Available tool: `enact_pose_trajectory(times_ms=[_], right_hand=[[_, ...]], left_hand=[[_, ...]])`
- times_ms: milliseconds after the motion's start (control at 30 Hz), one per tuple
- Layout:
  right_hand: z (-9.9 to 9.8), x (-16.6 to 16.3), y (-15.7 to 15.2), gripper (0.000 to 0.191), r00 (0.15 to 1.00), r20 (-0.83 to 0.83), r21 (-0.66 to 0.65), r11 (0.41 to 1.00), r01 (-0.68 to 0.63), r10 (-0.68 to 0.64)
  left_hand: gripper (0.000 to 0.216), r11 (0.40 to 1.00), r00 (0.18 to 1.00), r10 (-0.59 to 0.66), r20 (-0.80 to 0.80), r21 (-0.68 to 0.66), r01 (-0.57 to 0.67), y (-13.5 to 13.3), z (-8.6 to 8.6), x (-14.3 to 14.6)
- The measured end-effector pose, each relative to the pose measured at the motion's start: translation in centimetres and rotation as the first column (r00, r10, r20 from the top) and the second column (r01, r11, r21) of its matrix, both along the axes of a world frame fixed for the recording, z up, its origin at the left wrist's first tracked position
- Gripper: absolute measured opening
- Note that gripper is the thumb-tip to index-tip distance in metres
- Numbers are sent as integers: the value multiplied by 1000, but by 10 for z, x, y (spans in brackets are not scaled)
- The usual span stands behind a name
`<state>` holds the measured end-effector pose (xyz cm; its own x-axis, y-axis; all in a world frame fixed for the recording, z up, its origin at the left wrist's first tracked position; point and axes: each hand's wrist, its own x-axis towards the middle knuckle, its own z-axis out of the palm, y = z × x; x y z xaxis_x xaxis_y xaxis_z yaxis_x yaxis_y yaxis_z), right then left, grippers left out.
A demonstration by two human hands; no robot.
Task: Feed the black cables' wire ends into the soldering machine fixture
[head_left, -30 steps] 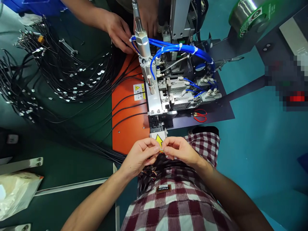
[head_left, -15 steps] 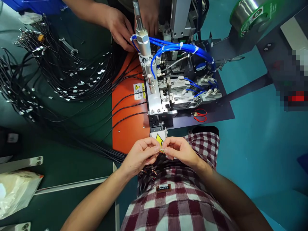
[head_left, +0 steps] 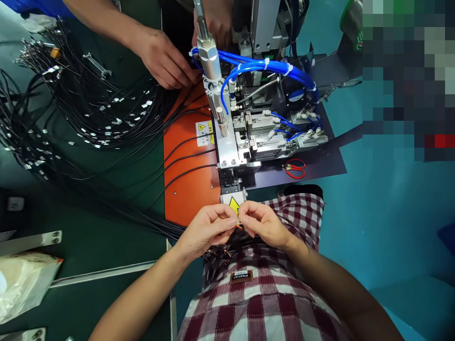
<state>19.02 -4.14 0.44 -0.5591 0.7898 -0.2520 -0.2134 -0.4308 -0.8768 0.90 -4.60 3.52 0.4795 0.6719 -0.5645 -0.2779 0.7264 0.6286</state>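
My left hand [head_left: 206, 229] and my right hand [head_left: 261, 222] meet just above my lap, both pinched on the thin coloured wires [head_left: 238, 226] at the end of a black cable. The wire tips show orange and yellow between my fingertips. A bundle of black cables with bare coloured ends [head_left: 216, 252] lies on my checked shirt under my left hand. Directly ahead stands a small metal machine [head_left: 241, 137] with a yellow arrow label [head_left: 234, 204] at its near end.
An orange plate [head_left: 185, 189] with black cables running across it lies left of the machine. A big heap of black cables [head_left: 78, 109] covers the green table. Another person's hand [head_left: 163, 59] works at the far end. Red-handled snips [head_left: 295, 169] lie right of the machine.
My hands stay together and have shifted slightly up towards the arrow label. The other person's hand has moved left and nearer along the cables.
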Motion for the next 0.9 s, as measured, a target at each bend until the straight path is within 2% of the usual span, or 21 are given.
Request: enact_pose_trajectory(times_ms=[100,200,367,500,567,767,900], right_hand=[[-2,6,8,26,996,-22,-11,996,-86,86],[3,10,15,26,993,12,10,993,-119,119],[16,8,10,19,974,216,123,992,37,-63],[16,2,0,12,916,344,314,945,95,-206],[16,2,-1,15,899,379,349,934,82,-220],[18,6,2,17,900,394,335,941,47,-185],[16,3,0,19,926,350,206,976,69,-139]], left_hand=[[24,999,999,-40,-30,14,41,-3,-3,1],[24,997,993,21,-118,79,-12,-7,-6,4],[23,973,953,191,-235,174,-153,-10,-8,12],[23,963,934,230,-275,206,-176,-9,-6,15],[25,964,928,227,-295,207,-170,-10,-5,16],[27,966,923,215,-320,211,-152,-13,-6,20],[25,957,926,243,-288,230,-179,-12,-9,19]])
